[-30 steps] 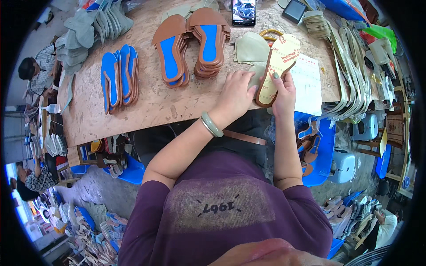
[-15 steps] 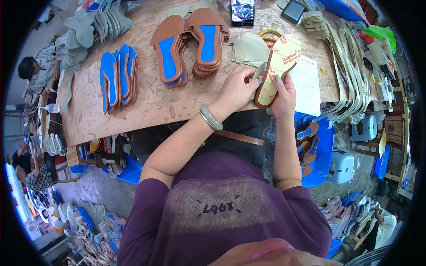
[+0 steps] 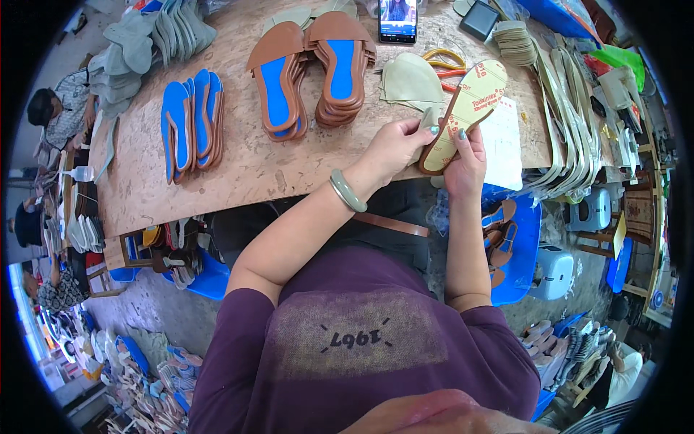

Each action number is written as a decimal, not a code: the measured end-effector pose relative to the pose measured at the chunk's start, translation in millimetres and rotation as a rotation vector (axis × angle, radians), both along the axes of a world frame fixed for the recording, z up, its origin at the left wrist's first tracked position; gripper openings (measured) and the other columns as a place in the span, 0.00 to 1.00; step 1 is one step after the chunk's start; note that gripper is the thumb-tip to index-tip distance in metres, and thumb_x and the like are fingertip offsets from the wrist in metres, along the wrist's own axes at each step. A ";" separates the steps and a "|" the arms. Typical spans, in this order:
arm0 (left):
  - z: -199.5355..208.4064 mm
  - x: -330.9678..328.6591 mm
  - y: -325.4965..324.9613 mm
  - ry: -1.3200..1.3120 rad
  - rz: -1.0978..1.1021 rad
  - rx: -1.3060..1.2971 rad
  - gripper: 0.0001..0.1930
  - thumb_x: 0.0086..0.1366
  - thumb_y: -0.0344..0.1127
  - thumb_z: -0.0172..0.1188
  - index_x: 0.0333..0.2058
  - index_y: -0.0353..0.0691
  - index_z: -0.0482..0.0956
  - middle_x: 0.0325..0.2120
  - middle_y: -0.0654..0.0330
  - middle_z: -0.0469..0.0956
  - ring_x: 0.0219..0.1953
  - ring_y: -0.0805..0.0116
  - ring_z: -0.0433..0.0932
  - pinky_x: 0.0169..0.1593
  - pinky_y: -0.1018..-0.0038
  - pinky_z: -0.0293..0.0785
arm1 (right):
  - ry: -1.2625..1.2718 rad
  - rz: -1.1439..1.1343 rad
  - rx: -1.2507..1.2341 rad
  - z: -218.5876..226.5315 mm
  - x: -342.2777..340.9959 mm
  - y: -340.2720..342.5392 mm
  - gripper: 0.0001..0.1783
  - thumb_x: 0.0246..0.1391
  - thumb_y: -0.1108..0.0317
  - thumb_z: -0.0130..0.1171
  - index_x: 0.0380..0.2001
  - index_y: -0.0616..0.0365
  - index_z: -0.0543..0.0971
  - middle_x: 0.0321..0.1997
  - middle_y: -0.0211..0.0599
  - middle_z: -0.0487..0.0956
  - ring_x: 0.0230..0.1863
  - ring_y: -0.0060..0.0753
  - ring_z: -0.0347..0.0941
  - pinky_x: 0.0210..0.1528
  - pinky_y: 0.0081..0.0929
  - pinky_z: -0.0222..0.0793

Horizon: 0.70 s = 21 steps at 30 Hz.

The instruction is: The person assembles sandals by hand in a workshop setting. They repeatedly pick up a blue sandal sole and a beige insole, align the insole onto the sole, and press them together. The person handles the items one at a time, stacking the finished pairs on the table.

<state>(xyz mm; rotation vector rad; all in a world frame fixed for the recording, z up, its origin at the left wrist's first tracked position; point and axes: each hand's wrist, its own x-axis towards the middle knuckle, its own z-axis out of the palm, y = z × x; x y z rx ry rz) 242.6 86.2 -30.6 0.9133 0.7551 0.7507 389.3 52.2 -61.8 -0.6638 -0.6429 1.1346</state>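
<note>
In my right hand (image 3: pixel 466 163) is a sandal insole (image 3: pixel 478 92), its pale yellow underside with red print facing up. Brown edging runs along both its sides, and a loose strip end sticks out by my right thumb. My left hand (image 3: pixel 396 148) pinches a small pale grey-green piece (image 3: pixel 429 117) against the insole's left edge; part of it is hidden by my fingers. Just beyond, a stack of pale rounded pieces (image 3: pixel 412 81) lies on the table. Left of my hands stand piles of brown sandal soles with blue centres (image 3: pixel 337 69) and narrower blue-and-brown ones (image 3: pixel 176 126).
Across the wooden table (image 3: pixel 238 170) are a phone (image 3: pixel 397 22), a tool with yellow and orange handles (image 3: pixel 450 61), a white paper sheet (image 3: pixel 504 145) and long pale strips (image 3: pixel 571 123). A blue bin (image 3: pixel 522 253) with sandals stands below right. Other people work at left.
The insole has tilted, its upper end leaning further right. My left hand has shifted slightly, with the pale piece now standing more clear of the edge. The phone's picture has changed.
</note>
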 end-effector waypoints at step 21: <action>13.7 -72.6 -33.2 -0.629 0.133 -0.183 0.23 0.70 0.35 0.50 0.61 0.40 0.57 0.55 0.53 0.67 0.59 0.54 0.69 0.56 0.51 0.74 | 0.006 0.178 0.137 36.8 -24.4 -18.8 0.35 0.61 0.61 0.53 0.67 0.63 0.55 0.27 0.31 0.65 0.22 0.22 0.61 0.24 0.18 0.57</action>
